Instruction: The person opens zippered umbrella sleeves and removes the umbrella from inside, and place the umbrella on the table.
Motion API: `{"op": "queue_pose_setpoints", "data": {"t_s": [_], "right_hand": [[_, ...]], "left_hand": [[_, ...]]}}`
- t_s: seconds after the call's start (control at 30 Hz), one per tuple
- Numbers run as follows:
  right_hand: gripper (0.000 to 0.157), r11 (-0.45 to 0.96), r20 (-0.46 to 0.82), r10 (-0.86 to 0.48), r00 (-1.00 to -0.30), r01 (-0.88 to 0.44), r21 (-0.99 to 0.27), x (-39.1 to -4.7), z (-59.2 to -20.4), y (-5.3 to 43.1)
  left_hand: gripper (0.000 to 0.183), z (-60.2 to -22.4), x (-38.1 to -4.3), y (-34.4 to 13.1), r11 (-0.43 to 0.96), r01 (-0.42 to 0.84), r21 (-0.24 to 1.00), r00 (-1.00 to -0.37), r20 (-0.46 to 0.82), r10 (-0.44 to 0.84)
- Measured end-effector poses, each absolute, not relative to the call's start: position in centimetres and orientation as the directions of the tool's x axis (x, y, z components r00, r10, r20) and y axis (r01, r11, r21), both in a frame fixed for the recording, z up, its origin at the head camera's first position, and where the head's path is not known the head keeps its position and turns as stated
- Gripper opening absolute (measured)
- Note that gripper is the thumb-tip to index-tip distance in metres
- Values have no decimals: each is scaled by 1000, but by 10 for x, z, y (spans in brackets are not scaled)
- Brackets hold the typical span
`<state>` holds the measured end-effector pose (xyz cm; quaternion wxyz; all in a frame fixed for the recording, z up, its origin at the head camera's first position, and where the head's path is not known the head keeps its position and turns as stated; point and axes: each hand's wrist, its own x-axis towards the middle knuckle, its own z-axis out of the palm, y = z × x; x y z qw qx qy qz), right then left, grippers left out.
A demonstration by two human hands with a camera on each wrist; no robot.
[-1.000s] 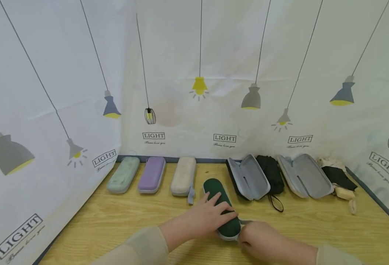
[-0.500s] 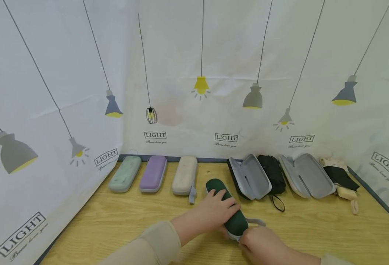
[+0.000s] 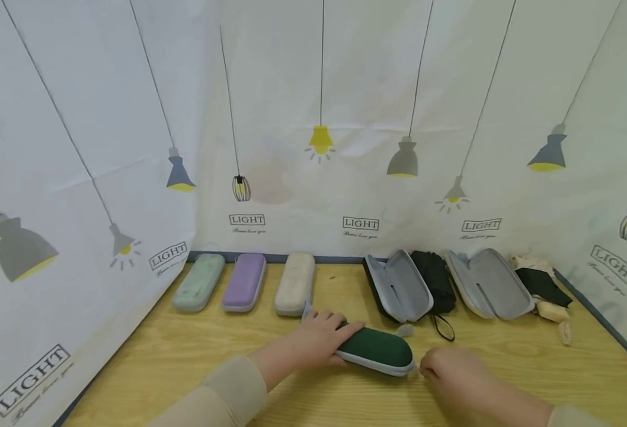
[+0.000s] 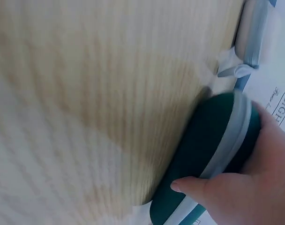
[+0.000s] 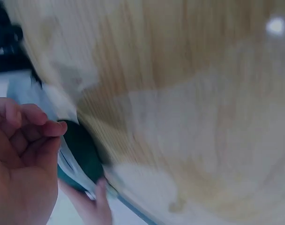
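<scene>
Head view: left hand (image 3: 324, 341) grips green case (image 3: 380, 347). Right hand (image 3: 452, 370) has curled fingers nearby; cannot tell what they hold. Cream case (image 3: 294, 284), open case (image 3: 416, 290), black pouch (image 3: 435, 284) lie behind.

Left side: mint case (image 3: 198, 283), purple case (image 3: 245, 281), cream case (image 3: 295, 283), all closed.
Right side: black pouch (image 3: 435, 283), lying between opened black case (image 3: 409, 287) and opened pale case (image 3: 501, 281).
Backdrop (image 3: 276, 89): white, with printed lamps (image 3: 402, 160).
Table (image 3: 175, 350): yellowish wood.
</scene>
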<state>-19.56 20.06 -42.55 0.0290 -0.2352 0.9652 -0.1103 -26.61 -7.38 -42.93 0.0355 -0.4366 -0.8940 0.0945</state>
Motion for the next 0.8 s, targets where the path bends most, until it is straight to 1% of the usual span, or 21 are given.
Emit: {"op": "queue_pose_setpoints", "data": {"t_s": [0.07, 0.17, 0.3, 0.4, 0.53, 0.7, 0.8], "right_hand": [[40, 874, 18, -446, -895, -440, -205, -202, -428, 206], [35, 891, 40, -417, -908, -418, -179, -209, -430, 211], [30, 915, 31, -368, -929, -368, -165, -214, -433, 212], [30, 921, 17, -353, -936, -350, -171, -212, -434, 210], [30, 918, 18, -357, -934, -355, -176, -207, -434, 204], [31, 905, 44, -387, -921, -389, -173, -201, -432, 201], [31, 888, 28, -419, -908, -416, -198, -196, -430, 201]], "left_hand": [[79, -431, -266, -80, 591, 789, -167, -602, -27, 798], [80, -432, -265, -89, 592, 803, -72, -596, -44, 802], [77, -431, -259, -104, 658, 742, 132, -643, -140, 753], [74, -431, -253, -110, 689, 693, 211, -664, -184, 725], [70, -427, -247, -108, 693, 688, 213, -676, -159, 720], [67, -424, -243, -104, 690, 703, 169, -677, -136, 723], [66, -423, -242, -104, 685, 715, 142, -671, -136, 729]]}}
